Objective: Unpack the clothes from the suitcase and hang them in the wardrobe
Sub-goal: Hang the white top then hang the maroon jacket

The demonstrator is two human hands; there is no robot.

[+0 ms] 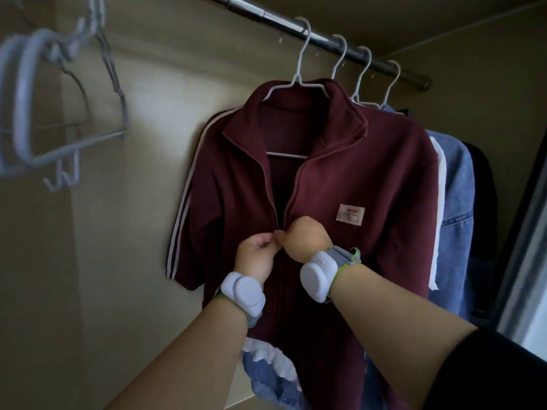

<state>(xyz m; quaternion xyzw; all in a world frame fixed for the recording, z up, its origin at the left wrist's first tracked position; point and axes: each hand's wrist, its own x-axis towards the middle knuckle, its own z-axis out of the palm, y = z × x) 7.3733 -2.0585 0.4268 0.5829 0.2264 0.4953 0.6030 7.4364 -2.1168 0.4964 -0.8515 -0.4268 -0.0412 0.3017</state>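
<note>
A maroon zip jacket [349, 179] with white sleeve stripes hangs on a white hanger [299, 75] from the wardrobe rail [266, 16]. The zip stands open from the collar down to chest height. My left hand [257, 255] and my right hand [307, 235] meet at the zip in front of the jacket, fingers curled and pinching at the zipper. Which part each hand pinches is hidden by the fingers. The suitcase is out of view.
Behind the jacket hang a white garment [441, 184], a blue denim garment [458, 202] and a dark one [485, 196], each on its own hanger. Several empty white hangers [35, 113] hang close at the upper left. The beige wardrobe wall [142, 173] is behind.
</note>
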